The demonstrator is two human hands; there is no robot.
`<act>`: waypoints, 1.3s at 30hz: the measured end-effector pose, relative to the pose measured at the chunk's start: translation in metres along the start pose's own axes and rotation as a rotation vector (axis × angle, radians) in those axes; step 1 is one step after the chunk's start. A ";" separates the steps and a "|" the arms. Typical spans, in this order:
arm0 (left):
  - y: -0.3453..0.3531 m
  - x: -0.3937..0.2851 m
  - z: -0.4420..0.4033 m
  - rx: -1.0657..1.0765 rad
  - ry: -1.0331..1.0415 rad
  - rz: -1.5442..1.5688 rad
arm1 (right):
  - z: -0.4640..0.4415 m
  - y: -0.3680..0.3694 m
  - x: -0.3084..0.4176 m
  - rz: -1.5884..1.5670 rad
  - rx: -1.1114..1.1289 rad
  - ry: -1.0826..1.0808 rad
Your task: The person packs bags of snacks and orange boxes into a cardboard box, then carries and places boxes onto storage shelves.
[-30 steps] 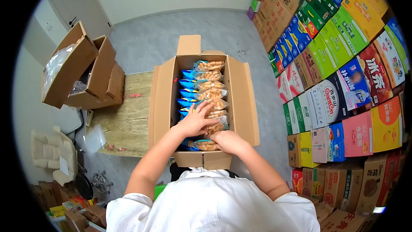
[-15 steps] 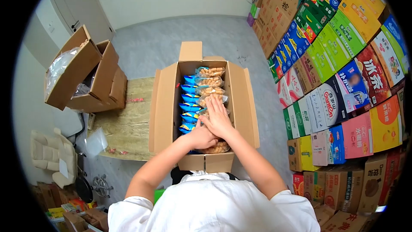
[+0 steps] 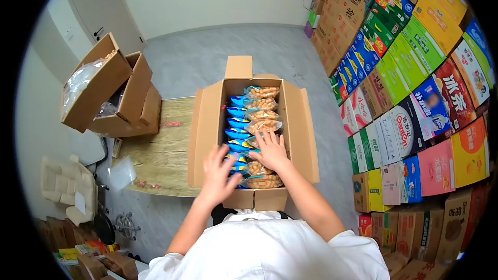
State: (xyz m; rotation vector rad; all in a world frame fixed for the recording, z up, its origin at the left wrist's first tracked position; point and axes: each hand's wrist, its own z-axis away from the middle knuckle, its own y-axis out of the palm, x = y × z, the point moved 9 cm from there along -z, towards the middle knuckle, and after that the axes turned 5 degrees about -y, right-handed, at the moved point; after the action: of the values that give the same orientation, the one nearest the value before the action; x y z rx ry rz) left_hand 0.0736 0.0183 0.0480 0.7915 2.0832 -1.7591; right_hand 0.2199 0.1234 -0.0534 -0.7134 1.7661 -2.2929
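An open cardboard box (image 3: pixel 304 135) stands before me with its long side flaps folded outward. Down its right half runs a row of clear bags of tan, peanut-like snacks (image 3: pixel 263 126); blue packets (image 3: pixel 238 123) fill the left half. My right hand (image 3: pixel 272 152) lies spread on the snack bags toward the near end, hiding part of them. Over the box's left edge hovers my left hand (image 3: pixel 220 175), fingers apart and slightly blurred, close to the nearer blue packets. It holds nothing that I can see.
The box stands beside a wood-patterned table (image 3: pixel 171 161). Open cartons (image 3: pixel 142 114) with plastic bags sit on its far left part, and a clear plastic sheet (image 3: pixel 123 172) lies near its left edge. A chair (image 3: pixel 70 186) is at left; stacked cartons (image 3: pixel 399 124) line the right.
My hands have separated: the left moved left off the bags and opened, while the right stayed on the bags, shifted slightly nearer. The whole view shifted a little.
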 end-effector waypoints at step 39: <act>0.090 0.091 0.189 -0.314 -0.847 1.458 | 0.123 -0.064 -0.016 0.151 0.247 -1.034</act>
State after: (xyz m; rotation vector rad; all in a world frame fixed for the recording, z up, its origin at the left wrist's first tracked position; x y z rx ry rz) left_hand 0.0304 -0.1372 -0.1139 0.8509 0.6992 -0.6567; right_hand 0.3007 0.0422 0.0256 -1.3157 0.9800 -1.5006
